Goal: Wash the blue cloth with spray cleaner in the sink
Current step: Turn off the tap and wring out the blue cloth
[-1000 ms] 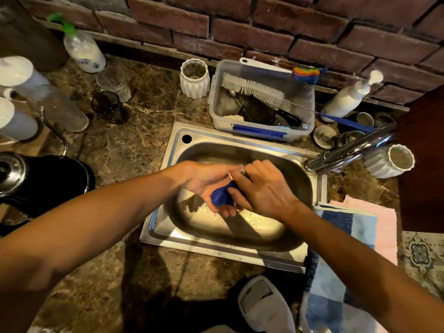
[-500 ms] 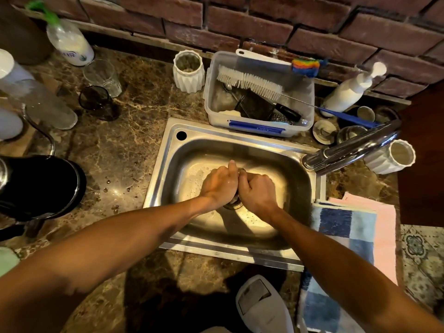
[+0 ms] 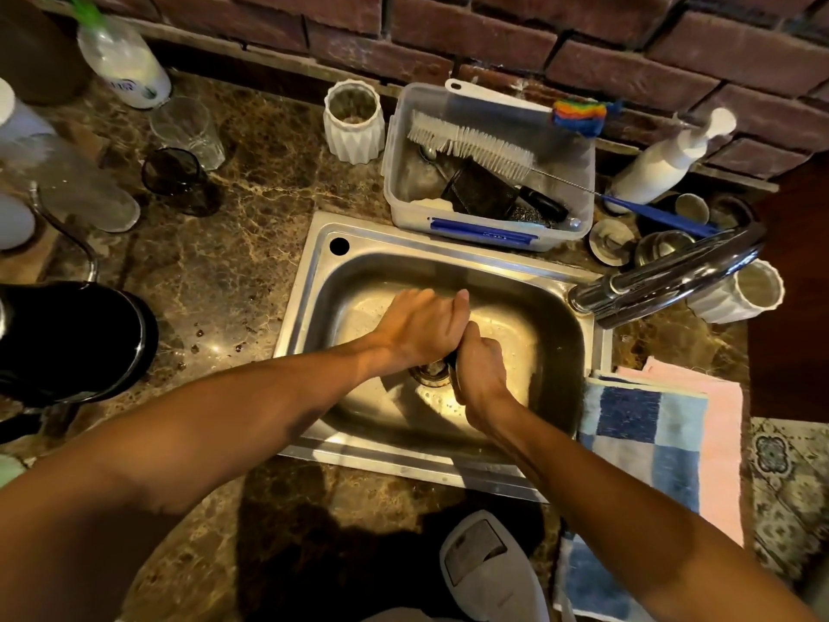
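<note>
While 2 hands [image 3: 421, 327] meet, sink [image 3: 448, 262] holds both.

Warm, dim indoor light. Brightest patch is the steel basin of the sink [image 3: 556, 352] around both hands, yellow glare on the metal just beyond the left hand [image 3: 419, 327] and right hand [image 3: 477, 370]. Hard dark arm shadows fall below the wrists onto the sink floor and the counter [image 3: 215, 280]. Chrome faucet [image 3: 673, 276], right of the hands, carries sharp highlights. Wide-angle bending curves the brick wall [image 3: 583, 42]. Far-left bottles are soft and smeared; near forearms slightly blurred.
</note>
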